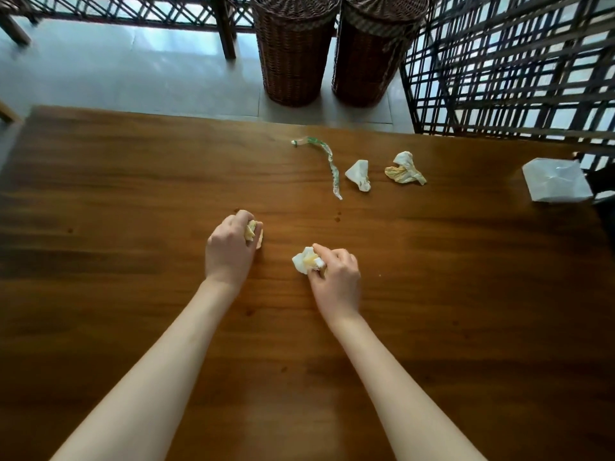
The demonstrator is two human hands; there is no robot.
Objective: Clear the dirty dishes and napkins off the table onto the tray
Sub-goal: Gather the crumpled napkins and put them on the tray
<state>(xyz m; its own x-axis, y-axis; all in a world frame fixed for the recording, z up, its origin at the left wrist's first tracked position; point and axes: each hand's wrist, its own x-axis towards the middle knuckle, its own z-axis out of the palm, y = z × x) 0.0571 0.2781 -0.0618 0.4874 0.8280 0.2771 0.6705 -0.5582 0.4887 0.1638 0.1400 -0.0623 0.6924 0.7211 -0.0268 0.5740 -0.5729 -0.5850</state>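
Each grip is closed on a stained, crumpled napkin: the left hand [229, 251] bunches one [253, 231] against the worktop [133, 194], the right hand [336, 274] pinches another [307, 260]. No dishes show, and no tray is in view. Going by size, what's left looks like the clear plastic wrapper [556, 184] at the far right edge, a thin green-printed strip [329, 161], then two loose napkins [404, 169] [359, 175] beside it. Nearly done, I'd say.
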